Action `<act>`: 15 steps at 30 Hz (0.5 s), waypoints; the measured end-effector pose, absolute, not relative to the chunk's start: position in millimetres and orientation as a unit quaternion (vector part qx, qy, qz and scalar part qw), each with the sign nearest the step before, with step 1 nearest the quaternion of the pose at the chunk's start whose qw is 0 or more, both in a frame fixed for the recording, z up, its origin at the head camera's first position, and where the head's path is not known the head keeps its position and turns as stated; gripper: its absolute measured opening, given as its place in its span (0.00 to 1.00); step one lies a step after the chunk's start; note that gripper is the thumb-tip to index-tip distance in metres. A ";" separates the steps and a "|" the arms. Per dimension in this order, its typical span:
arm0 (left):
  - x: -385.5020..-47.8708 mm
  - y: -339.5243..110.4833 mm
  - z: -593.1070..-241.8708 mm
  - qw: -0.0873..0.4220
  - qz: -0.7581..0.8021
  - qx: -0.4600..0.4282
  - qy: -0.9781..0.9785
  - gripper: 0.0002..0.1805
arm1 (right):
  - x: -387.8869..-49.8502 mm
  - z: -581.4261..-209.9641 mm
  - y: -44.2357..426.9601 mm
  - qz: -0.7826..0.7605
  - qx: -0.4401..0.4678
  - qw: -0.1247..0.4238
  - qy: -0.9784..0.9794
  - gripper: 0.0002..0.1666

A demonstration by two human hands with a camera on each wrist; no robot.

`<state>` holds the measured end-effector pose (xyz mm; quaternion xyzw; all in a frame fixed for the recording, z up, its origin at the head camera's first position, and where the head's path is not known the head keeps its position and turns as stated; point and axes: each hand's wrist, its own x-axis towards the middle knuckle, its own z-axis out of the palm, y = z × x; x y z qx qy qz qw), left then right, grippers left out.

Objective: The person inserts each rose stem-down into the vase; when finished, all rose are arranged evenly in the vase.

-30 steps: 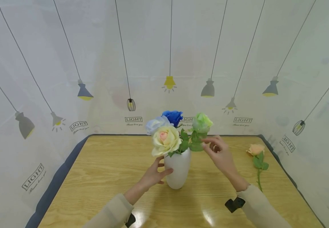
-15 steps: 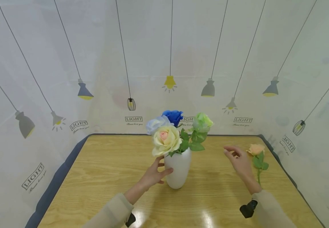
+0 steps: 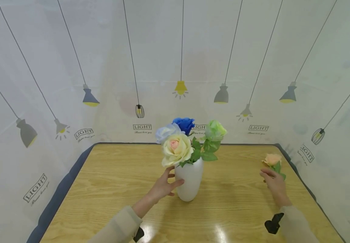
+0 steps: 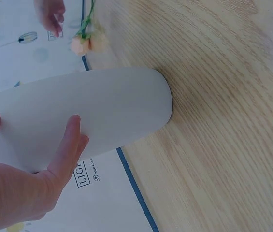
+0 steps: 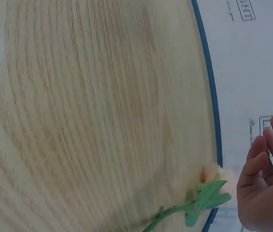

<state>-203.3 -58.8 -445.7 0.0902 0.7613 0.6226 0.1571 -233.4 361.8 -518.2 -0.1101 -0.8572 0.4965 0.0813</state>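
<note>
My left hand (image 3: 162, 187) holds the side of a white vase (image 3: 191, 182), its thumb and fingers bent around the wall, as the left wrist view also shows. The vase stands upright and carries a cream rose (image 3: 177, 150), a pale blue rose (image 3: 166, 132), a deep blue rose (image 3: 184, 125) and a green rose (image 3: 215, 130). On the table at the right lies a peach rose (image 3: 272, 159) with a green stem. Above that stem hovers my right hand (image 3: 274, 185), fingers loosely bent with nothing between them. In the head view it covers most of the stem.
The wooden table (image 3: 117, 182) has a dark blue edging (image 3: 62, 185). Behind and beside it hangs a white cloth (image 3: 156, 50) printed with lamps and lettering. Black wrist cameras sit at both cuffs.
My right hand has left the green rose's leaves and moved right and toward me, over the peach rose's stem. My left hand and the vase have stayed in place.
</note>
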 end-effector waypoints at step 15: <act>-207.0 -58.8 -453.6 0.154 0.623 0.090 0.762 0.39 | -202.0 -541.8 399.7 0.613 -0.289 0.063 -0.733 0.38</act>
